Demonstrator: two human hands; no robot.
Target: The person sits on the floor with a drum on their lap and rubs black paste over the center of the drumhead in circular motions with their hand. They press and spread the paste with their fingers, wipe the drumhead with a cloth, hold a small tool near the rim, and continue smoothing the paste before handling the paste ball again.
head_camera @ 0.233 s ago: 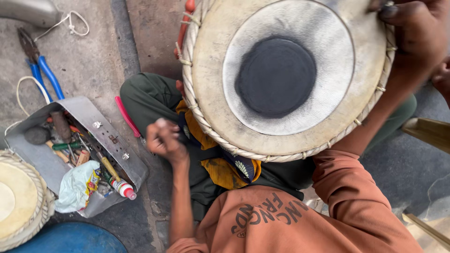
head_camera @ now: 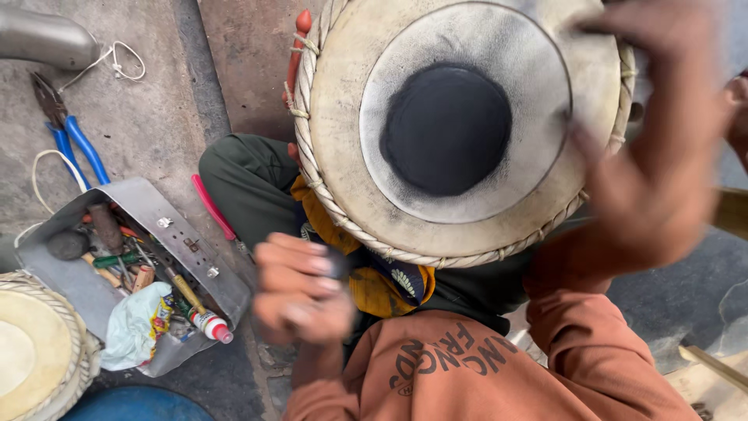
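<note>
Across the lap, propping a round drum [head_camera: 460, 132] with its pale skin and black centre patch facing up, rim steadied by the blurred right hand [head_camera: 654, 179], grip impossible to tell. Curling the left hand [head_camera: 300, 288] loosely just below, near the open metal toolbox [head_camera: 140, 210].

The round rope-laced skin drum [head_camera: 460, 132] rests on the person's lap; the open grey metal toolbox [head_camera: 156, 210] lies left, blue-handled pliers [head_camera: 74, 140] behind it.
</note>
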